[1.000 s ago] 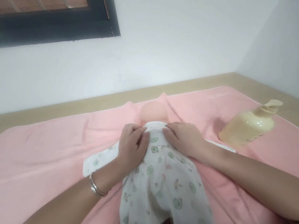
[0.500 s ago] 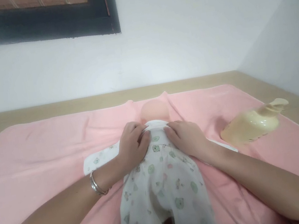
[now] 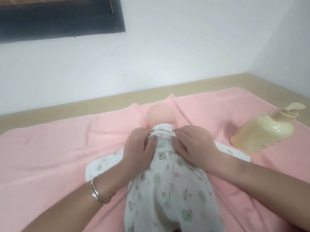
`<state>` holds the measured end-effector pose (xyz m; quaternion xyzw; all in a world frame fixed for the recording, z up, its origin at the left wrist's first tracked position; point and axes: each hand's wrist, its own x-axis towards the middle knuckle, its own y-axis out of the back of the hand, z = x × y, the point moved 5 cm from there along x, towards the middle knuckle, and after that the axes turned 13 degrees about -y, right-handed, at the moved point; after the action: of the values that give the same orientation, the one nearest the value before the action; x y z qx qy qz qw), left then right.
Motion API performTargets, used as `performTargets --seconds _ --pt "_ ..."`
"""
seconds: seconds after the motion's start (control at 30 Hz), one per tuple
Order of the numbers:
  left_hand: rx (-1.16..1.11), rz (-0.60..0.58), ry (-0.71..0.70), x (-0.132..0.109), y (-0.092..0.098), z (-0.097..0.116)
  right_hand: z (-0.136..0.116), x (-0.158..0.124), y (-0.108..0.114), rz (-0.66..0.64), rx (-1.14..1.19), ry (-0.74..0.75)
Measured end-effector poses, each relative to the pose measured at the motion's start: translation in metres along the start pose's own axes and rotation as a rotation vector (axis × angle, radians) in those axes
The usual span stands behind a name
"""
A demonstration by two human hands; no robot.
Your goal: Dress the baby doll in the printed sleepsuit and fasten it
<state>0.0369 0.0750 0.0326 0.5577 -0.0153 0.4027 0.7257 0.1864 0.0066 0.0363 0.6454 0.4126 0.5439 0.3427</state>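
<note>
I counted one left hand (image 3: 137, 152) and one right hand (image 3: 198, 146), both mine; one doll (image 3: 160, 115), two sleeves (image 3: 104, 165) and two trouser legs (image 3: 200, 222); one bottle (image 3: 262, 131); one blanket (image 3: 50, 150); one worktop (image 3: 52, 113); and one window frame (image 3: 36, 23). My bangles (image 3: 95, 192) looked too blurred to count.

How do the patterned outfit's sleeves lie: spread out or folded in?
Spread out: one sleeve shows on each side of the outfit, extending over the pink cloth.

At the frame's centre, the white cloth garment with green prints (image 3: 167, 185) has bunched into creases between the bare left hand (image 3: 137, 148) and bare right hand (image 3: 198, 146); more of its white sleeve (image 3: 232, 152) shows right of centre. The glossy pale-yellow pump bottle (image 3: 265, 130) appears nearer the right edge.
</note>
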Motion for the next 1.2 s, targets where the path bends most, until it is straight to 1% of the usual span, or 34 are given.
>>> performTargets --seconds 0.07,0.13,0.2,0.23,0.3,0.47,0.67,0.77,0.9,1.2 --pt "0.004 0.006 -0.031 -0.002 0.000 0.001 0.004 0.003 -0.003 -0.101 0.016 -0.093" --pt "0.003 0.042 -0.087 -0.004 0.000 0.002 0.008 0.007 -0.007 -0.221 0.044 -0.175" --pt "-0.002 0.096 -0.132 -0.007 0.001 0.004 0.011 0.008 -0.010 -0.279 0.063 -0.213" --pt "-0.002 0.114 -0.137 -0.007 0.002 0.004 0.012 0.009 -0.010 -0.282 0.063 -0.221" --pt "0.000 0.105 -0.107 -0.007 0.002 0.003 0.012 0.009 -0.011 -0.268 0.057 -0.225" --pt "0.022 -0.018 -0.002 -0.001 0.002 0.004 0.012 0.009 -0.012 -0.252 0.062 -0.214" --pt "0.031 -0.065 0.032 0.001 0.003 0.006 0.013 0.009 -0.013 -0.249 0.058 -0.210" --pt "0.028 -0.071 0.044 0.001 0.001 0.004 0.013 0.009 -0.013 -0.242 0.056 -0.204" --pt "0.040 -0.050 0.048 0.000 -0.001 0.001 0.013 0.009 -0.013 -0.245 0.057 -0.203" --pt "0.020 -0.042 0.058 -0.001 -0.002 -0.001 0.014 0.009 -0.014 -0.238 0.067 -0.206"
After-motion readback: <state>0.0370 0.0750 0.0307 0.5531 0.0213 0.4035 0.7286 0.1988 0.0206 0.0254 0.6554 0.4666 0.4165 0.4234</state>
